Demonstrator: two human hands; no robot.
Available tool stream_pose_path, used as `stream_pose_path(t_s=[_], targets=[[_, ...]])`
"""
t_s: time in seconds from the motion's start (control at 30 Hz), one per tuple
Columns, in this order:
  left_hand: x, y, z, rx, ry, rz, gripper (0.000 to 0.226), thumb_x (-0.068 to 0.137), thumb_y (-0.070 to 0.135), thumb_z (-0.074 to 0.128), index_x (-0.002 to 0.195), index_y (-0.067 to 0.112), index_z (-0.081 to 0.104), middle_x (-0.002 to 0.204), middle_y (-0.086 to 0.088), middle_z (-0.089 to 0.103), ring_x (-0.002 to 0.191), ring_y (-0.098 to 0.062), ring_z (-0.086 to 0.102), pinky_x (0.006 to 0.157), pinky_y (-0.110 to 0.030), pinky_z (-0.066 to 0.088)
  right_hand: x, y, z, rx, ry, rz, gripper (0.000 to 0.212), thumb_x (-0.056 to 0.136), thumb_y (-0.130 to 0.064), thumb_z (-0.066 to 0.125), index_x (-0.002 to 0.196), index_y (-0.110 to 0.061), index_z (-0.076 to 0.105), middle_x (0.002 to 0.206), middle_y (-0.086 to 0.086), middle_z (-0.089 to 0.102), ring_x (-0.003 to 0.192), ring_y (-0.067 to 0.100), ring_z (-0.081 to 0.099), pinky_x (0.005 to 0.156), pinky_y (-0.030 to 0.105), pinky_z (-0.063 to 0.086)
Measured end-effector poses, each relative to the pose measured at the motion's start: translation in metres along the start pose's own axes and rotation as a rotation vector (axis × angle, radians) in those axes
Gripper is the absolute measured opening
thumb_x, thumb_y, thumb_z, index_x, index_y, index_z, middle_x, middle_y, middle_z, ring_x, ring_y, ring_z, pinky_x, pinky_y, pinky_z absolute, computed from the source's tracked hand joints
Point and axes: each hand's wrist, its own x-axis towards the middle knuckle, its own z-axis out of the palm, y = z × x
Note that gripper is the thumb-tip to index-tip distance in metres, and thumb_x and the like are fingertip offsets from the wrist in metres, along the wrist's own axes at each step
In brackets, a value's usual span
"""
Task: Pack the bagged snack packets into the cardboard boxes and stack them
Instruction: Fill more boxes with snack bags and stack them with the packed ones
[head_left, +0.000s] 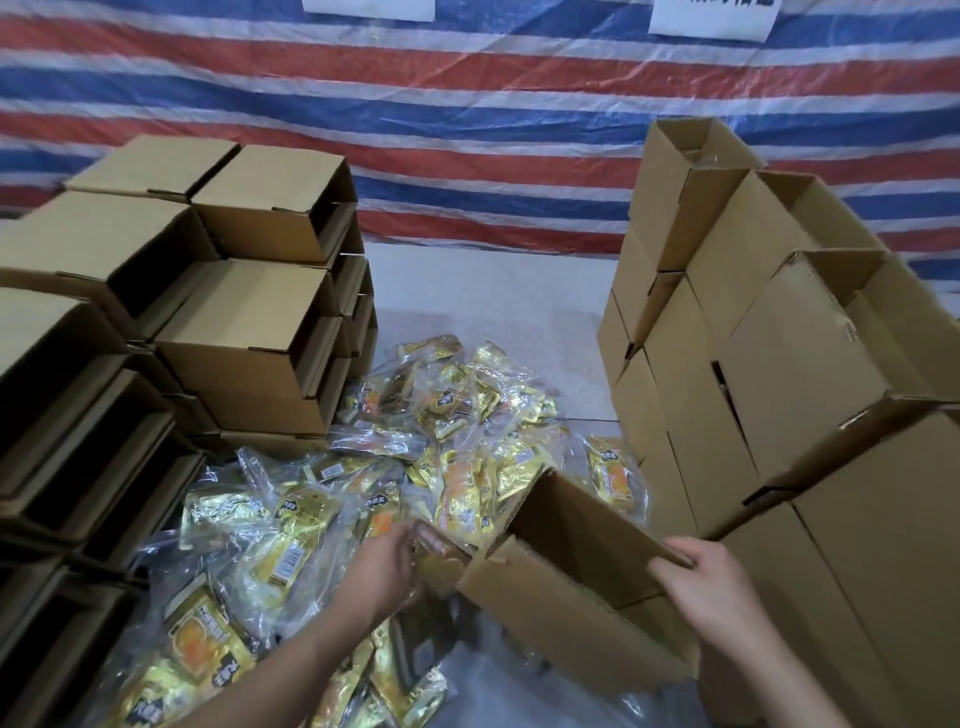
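**Snack packet at the mouth of the open box**

Snack packets in gold foil, sealed inside clear plastic bags (415, 457), lie heaped on the pale floor (493, 291) between two banks of cartons. One bagged gold packet (439, 558) sits at the open end of a brown cardboard box (566, 587) that lies tilted on its side over the near part of the heap, its mouth turned to the left.

The left hand (387, 564) has its fingers curled round that packet, gripping it just at the box's open end; the fingertips are blurred and partly hidden by the packet. The right hand (711, 582) clamps the box's upper right rim, fingers hooked over the edge and into the opening, thumb on the outside wall.

Along the left edge of the floor stands a stepped stack of brown cardboard boxes lying on their sides (223, 312), dark open ends facing right. Along the right edge rises a taller stack of brown cardboard boxes (779, 364), some with flaps standing open at the top. A tarpaulin striped red, white and blue (467, 104) hangs behind, and two white paper sheets (711, 18) are fixed at its top edge.
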Motion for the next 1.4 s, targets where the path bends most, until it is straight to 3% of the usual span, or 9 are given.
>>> stream_pose_path(t_s=[0.2,0.37,0.53,0.7,0.77,0.93,1.07,1.17,1.4], targets=[[0.012,0.01,-0.046,-0.35,0.144,-0.034,0.024,0.106,0.022,0.04,0.116,0.024,0.061,0.073,-0.004,0.067,0.055,-0.019,0.056,0.052,-0.038,0.05,0.001,0.011,0.04,-0.15,-0.148,-0.018,0.014,0.076,-0.015,0.062,0.07,-0.022,0.073,0.061,-0.003,0.065,0.061,0.016,0.06,0.057,0.027,0.042],[0.013,0.034,-0.089,-0.523,0.212,0.014,0.022,0.107,0.026,0.038,0.112,0.024,0.059,0.096,-0.012,0.07,0.084,-0.04,0.067,0.073,-0.058,0.058,0.0,0.029,0.086,-0.243,-0.256,0.016,0.022,0.078,-0.018,0.062,0.06,-0.031,0.067,0.056,-0.011,0.063,0.065,0.005,0.06,0.055,0.018,0.042],[0.001,0.059,-0.108,-0.597,0.239,0.122,0.026,0.107,0.028,0.038,0.119,0.027,0.061,0.108,0.01,0.07,0.103,-0.012,0.067,0.091,-0.041,0.057,-0.012,0.049,0.1,-0.052,-0.268,0.176,0.024,0.085,-0.01,0.064,0.079,-0.029,0.076,0.078,-0.009,0.074,0.083,0.006,0.066,0.066,0.015,0.044],[-0.008,0.076,-0.112,-0.706,0.169,0.162,0.024,0.107,0.031,0.039,0.11,0.026,0.062,0.108,-0.005,0.069,0.093,-0.021,0.071,0.076,-0.038,0.061,-0.021,0.059,0.098,0.003,-0.197,0.25,0.029,0.087,-0.009,0.064,0.072,-0.03,0.076,0.083,-0.006,0.072,0.087,0.01,0.062,0.077,0.024,0.041],[-0.009,0.08,-0.111,-0.695,0.178,0.159,0.03,0.106,0.034,0.039,0.118,0.02,0.062,0.117,-0.006,0.067,0.108,-0.022,0.065,0.088,-0.042,0.058,-0.021,0.055,0.098,-0.006,-0.166,0.233,0.023,0.087,-0.013,0.066,0.07,-0.025,0.077,0.079,-0.004,0.073,0.086,0.013,0.064,0.08,0.026,0.045],[-0.011,0.085,-0.11,-0.545,0.227,0.268,0.029,0.106,0.031,0.041,0.097,0.03,0.068,0.096,0.014,0.068,0.093,0.001,0.061,0.082,-0.023,0.045,-0.009,0.028,0.095,-0.115,-0.18,0.043,0.015,0.084,-0.019,0.064,0.084,-0.025,0.077,0.076,-0.01,0.072,0.077,0.004,0.065,0.067,0.019,0.049],[-0.011,0.085,-0.112,-0.348,0.233,0.377,0.029,0.105,0.035,0.043,0.122,0.035,0.067,0.112,0.039,0.06,0.113,0.016,0.052,0.094,-0.01,0.041,0.003,0.005,0.108,-0.283,-0.193,-0.098,0.022,0.089,-0.026,0.058,0.106,-0.029,0.071,0.082,-0.016,0.069,0.063,-0.005,0.06,0.049,0.008,0.04],[-0.012,0.087,-0.116,-0.379,0.288,0.362,0.029,0.105,0.032,0.044,0.112,0.032,0.072,0.104,0.028,0.068,0.105,0.007,0.06,0.088,-0.016,0.047,0.009,0.005,0.115,-0.362,-0.215,-0.113,0.04,0.095,-0.027,0.056,0.135,-0.024,0.059,0.123,-0.006,0.066,0.101,0.007,0.064,0.08,0.019,0.049],[-0.015,0.09,-0.122,-0.562,0.321,0.284,0.044,0.102,0.035,0.05,0.08,0.002,0.069,0.067,-0.004,0.061,0.064,-0.006,0.054,0.063,-0.02,0.042,0.025,0.014,0.099,-0.361,-0.179,-0.114,0.018,0.087,-0.037,0.063,0.103,-0.029,0.063,0.087,-0.017,0.061,0.078,0.001,0.058,0.069,0.024,0.052]])
